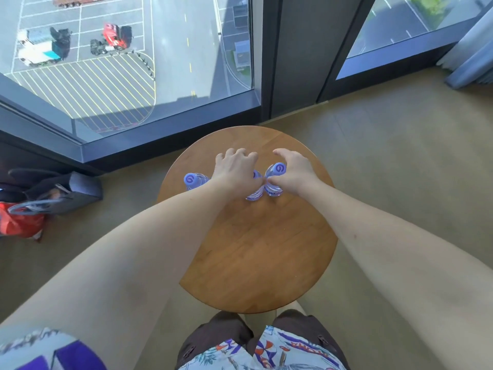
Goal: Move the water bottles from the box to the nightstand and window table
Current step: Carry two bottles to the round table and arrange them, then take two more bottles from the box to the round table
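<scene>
Three clear water bottles with purple caps stand in a row on the far half of the round wooden window table (pixel 256 252). The left bottle (pixel 190 179) stands free beside my left forearm. My left hand (pixel 234 169) lies over the middle bottle (pixel 253 195), thumb and curled fingers at its neck, and most of its cap is hidden. My right hand (pixel 294 173) curls round the right bottle (pixel 278 169), thumb against the neck just below the cap. The two thumbs nearly touch between these bottles. The box is not in view.
Floor-to-ceiling window glass (pixel 133 62) and its dark frame (pixel 272 62) run right behind the table. A grey bag (pixel 66 193) and a red bag (pixel 18 222) lie on the floor at the left. A curtain (pixel 474 57) hangs at the far right. My legs stand at the table's near edge.
</scene>
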Tool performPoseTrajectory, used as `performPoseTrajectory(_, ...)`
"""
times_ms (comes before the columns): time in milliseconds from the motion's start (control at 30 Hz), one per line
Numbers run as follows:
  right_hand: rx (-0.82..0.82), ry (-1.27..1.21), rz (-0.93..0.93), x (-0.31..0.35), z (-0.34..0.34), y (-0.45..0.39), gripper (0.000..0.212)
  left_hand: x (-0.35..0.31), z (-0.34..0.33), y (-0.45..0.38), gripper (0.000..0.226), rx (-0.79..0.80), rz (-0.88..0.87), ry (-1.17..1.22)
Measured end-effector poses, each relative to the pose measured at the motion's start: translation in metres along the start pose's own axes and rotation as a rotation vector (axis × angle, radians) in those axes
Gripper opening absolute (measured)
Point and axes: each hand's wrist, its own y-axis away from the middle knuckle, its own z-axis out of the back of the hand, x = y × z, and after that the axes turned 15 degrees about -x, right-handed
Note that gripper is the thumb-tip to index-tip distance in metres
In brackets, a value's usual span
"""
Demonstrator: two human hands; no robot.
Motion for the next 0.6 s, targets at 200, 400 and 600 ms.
performPoseTrajectory(200,-0.023,0.182,0.144,0.047,0.042,0.017,0.080,0.015,0.055,0.013,0.060,-0.107,0.150,-0.002)
performPoseTrajectory(400,0.007,0.366,0.471,0.093,0.057,0.029,0.085,0.033,0.109,0.059,0.071,-0.287,0.323,-0.075)
performPoseTrajectory(600,0.060,0.399,0.807,0.153,0.039,0.050,0.089,0.054,0.133,0.151,0.076,-0.401,0.664,-0.076)
